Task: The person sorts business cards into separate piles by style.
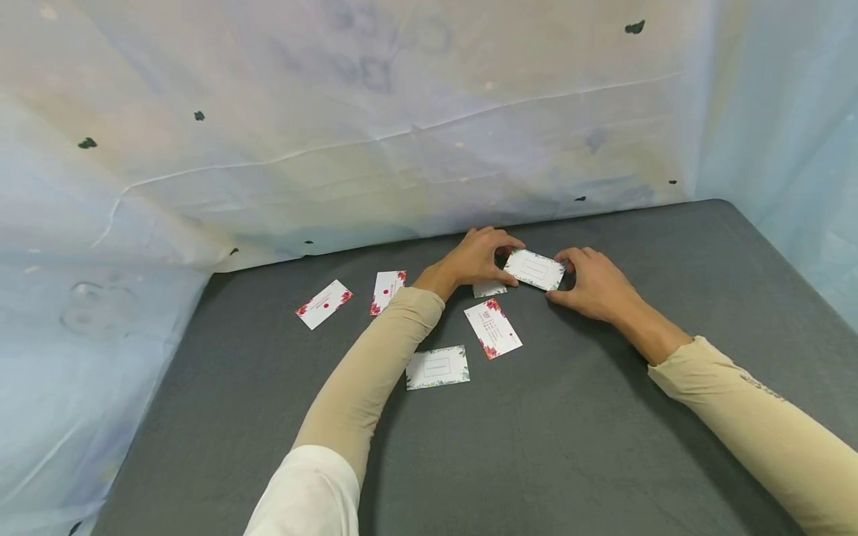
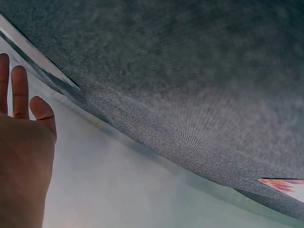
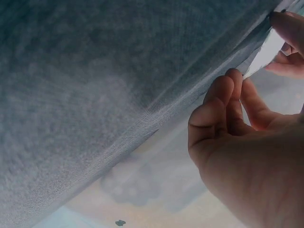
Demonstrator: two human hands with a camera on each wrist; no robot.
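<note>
Both hands hold one white card point(image 1: 534, 269) with a floral border and a thin rectangle printed on it, just above the grey table point(image 1: 603, 417) near its far edge. My left hand point(image 1: 477, 257) pinches the card's left end, my right hand point(image 1: 588, 281) its right end. In the right wrist view my right hand point(image 3: 247, 133) has curled fingers point(image 3: 223, 102) at the card's edge point(image 3: 266, 52). The left wrist view shows only the back of my left hand point(image 2: 23, 156) and a card edge point(image 2: 38, 59).
Several more cards lie on the table: one half hidden under the left hand point(image 1: 489, 289), one with red flowers and text point(image 1: 492, 328), one bordered card point(image 1: 437, 367), and two with red dots at the left point(image 1: 388, 291) point(image 1: 325, 304). A pale sheet point(image 1: 375, 119) walls the back and sides.
</note>
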